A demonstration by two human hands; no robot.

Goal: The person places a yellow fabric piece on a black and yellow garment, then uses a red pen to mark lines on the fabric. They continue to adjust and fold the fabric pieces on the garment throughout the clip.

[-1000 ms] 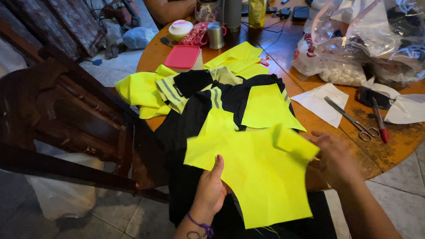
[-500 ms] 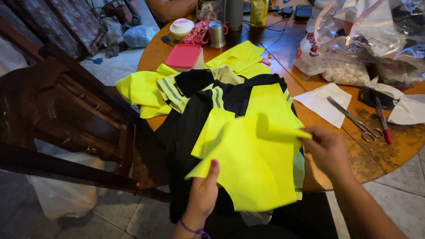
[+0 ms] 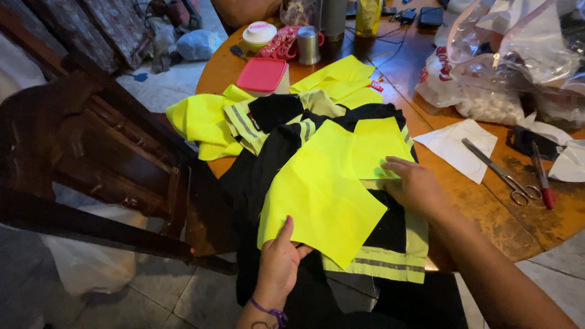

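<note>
Holding yellow fabric over a cluttered table

Left hand (image 3: 280, 259) fingers pinch the lower edge of a neon yellow fabric piece (image 3: 323, 189); right hand (image 3: 417, 186) lies flat on it, fingers released. Beneath lies a black-and-yellow vest (image 3: 378, 259). Right of the fingers: paper (image 3: 454, 146), scissors (image 3: 499, 173). Beyond: pink-lidded box (image 3: 263, 75). Left: wooden chair (image 3: 91, 158).

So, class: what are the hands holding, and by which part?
The yellow fabric piece: left hand pinches its lower edge, right hand presses its right edge.

Scissors (image 3: 503, 173) lie on the table (image 3: 487, 213), right of the fabric piece (image 3: 326, 195).
</note>
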